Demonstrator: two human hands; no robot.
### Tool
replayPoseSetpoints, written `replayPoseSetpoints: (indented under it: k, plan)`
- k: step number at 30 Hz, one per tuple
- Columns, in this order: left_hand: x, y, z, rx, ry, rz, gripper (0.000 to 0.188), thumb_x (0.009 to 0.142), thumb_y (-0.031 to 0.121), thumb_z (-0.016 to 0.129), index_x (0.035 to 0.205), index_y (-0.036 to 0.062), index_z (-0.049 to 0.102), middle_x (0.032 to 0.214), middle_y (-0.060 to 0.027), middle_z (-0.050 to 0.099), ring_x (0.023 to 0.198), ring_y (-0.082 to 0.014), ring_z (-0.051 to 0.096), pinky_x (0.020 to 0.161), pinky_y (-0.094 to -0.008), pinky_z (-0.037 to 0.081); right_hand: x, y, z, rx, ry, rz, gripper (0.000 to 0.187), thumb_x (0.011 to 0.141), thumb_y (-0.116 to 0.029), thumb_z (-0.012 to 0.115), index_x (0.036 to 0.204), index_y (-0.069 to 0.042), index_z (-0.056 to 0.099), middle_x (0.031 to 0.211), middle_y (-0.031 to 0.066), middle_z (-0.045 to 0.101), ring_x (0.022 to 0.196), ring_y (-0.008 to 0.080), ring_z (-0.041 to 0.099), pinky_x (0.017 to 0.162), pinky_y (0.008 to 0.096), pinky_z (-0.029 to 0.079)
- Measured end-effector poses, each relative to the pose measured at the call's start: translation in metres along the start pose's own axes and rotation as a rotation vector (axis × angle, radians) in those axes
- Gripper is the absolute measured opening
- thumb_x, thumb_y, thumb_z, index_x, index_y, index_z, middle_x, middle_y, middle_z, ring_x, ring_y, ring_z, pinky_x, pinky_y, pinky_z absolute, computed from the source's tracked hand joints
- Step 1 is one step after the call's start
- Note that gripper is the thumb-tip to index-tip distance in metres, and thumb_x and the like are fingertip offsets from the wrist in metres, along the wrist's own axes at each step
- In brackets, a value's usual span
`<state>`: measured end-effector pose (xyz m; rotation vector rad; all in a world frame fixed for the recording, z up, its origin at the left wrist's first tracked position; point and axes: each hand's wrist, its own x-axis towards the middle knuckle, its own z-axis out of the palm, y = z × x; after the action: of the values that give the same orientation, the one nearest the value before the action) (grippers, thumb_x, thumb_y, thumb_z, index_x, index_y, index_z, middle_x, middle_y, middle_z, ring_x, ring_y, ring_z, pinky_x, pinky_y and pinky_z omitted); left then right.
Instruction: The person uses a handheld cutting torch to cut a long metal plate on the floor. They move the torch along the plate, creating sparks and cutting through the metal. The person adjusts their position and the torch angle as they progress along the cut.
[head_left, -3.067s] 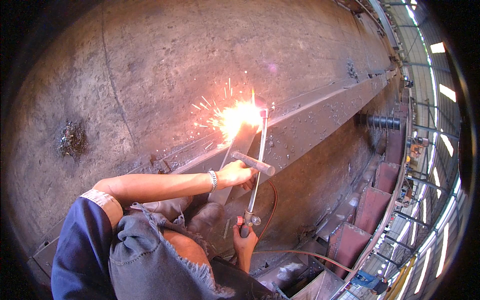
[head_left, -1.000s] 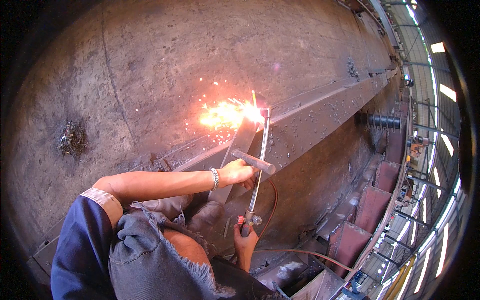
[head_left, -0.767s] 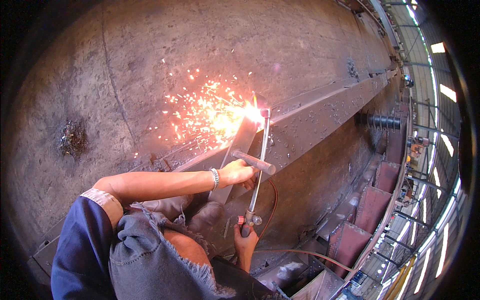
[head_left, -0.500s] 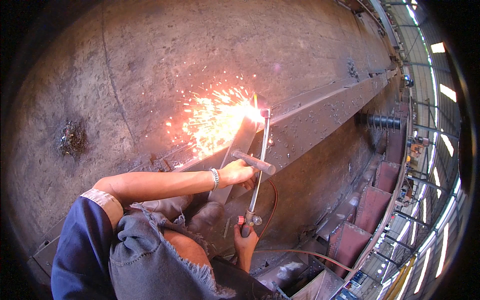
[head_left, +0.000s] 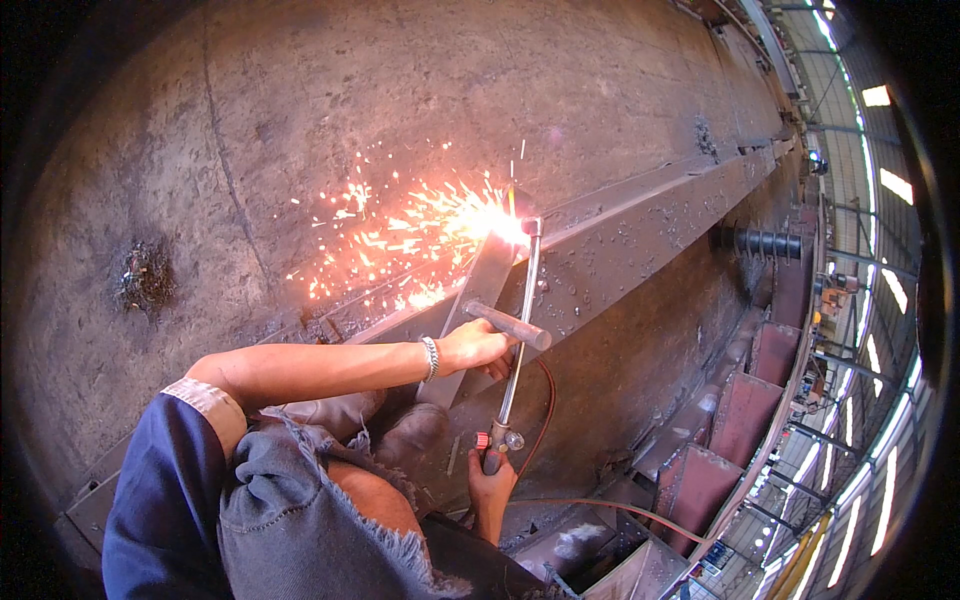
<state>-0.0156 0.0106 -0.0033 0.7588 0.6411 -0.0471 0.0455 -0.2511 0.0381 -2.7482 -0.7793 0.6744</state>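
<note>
My right hand (head_left: 490, 492) is closed around the handle end of a cutting torch (head_left: 509, 395), just below its red knob and valve. The torch's long metal tube slants up to a bent head beside the bright glow. My left hand (head_left: 474, 347), with a chain bracelet at the wrist, has its fingers curled at a short round metal bar (head_left: 512, 326); the bar crosses the torch tube. Some of those fingers are hidden behind bar and tube. A flat steel strip (head_left: 484, 276) runs from my left hand up to the glow, over a long steel beam (head_left: 620, 250). Sparks (head_left: 420, 225) spray leftward.
A reddish hose (head_left: 551, 400) curves behind the torch. My boots and knee are close by at lower left. Several rusty steel plates (head_left: 745, 410) stand at right, near a black coil (head_left: 760, 243). A pile of metal scraps (head_left: 146, 275) lies on the floor at left.
The sparks now spread farther left and are thinner. Both hands, the torch and the round bar have kept their places.
</note>
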Motion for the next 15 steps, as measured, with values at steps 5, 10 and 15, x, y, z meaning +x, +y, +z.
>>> replayPoseSetpoints:
  k: [5, 10, 15]
  plan:
    - [-0.006, 0.002, 0.000, -0.026, -0.009, 0.037, 0.043, 0.098, 0.043, 0.045, 0.132, 0.0197, 0.056, 0.093, -0.0130, 0.071, 0.077, -0.0186, 0.070, 0.068, -0.0290, 0.056, -0.001, -0.003, -0.001, 0.015, -0.008, 0.030, 0.029, 0.077, -0.024, 0.077, 0.087, 0.001, 0.068, 0.072, 0.0165, 0.067, 0.067, 0.0274, 0.067, 0.066, 0.0386, 0.050]
    - [-0.009, 0.008, 0.001, -0.012, -0.003, 0.015, 0.040, 0.097, 0.033, 0.041, 0.128, 0.0129, 0.056, 0.094, -0.0149, 0.071, 0.078, -0.0205, 0.070, 0.069, -0.0304, 0.055, 0.000, 0.003, 0.002, 0.049, 0.003, 0.024, 0.029, 0.077, -0.024, 0.077, 0.087, 0.001, 0.068, 0.072, 0.0165, 0.067, 0.067, 0.0263, 0.067, 0.066, 0.0384, 0.050]
    - [-0.005, 0.005, -0.001, -0.006, -0.015, 0.001, 0.042, 0.099, 0.041, 0.042, 0.134, 0.0218, 0.056, 0.093, -0.0119, 0.071, 0.077, -0.0179, 0.070, 0.069, -0.0285, 0.057, 0.001, 0.000, 0.000, -0.021, -0.015, 0.045, 0.030, 0.077, -0.026, 0.077, 0.087, 0.001, 0.068, 0.073, 0.0162, 0.068, 0.068, 0.0264, 0.067, 0.067, 0.0381, 0.051]
